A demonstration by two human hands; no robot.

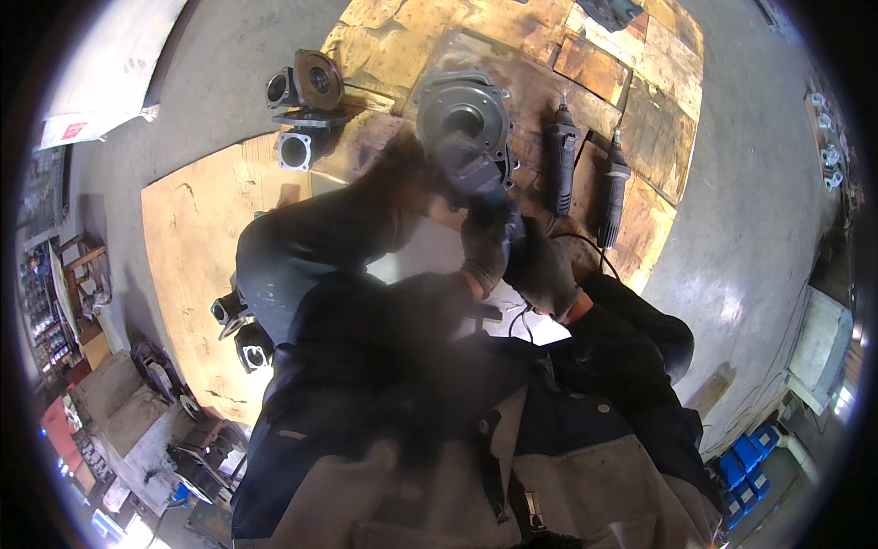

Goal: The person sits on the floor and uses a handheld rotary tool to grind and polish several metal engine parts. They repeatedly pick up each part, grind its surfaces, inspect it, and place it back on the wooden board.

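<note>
A round grey metal housing [465, 114] with a hole in its middle lies on the boards in front of me. My left hand [485, 245], in a dark glove, is closed near its lower edge. Just to the right, my right hand [541, 274] is gloved too, its fingers curled close to the left ones. Between the hands and the housing is a dark, blurred object [476, 174] that both seem to grip; its kind is not clear. Two straight grinders [564, 165] lie side by side right of the housing. A black cord curves near my right hand.
Flanged metal castings [318, 80] stand at the left of the boards, with more castings [254, 352] on cardboard [197, 238] beside my left leg. Small metal parts [828, 154] line the far right. Blue bins [750, 462] sit at lower right.
</note>
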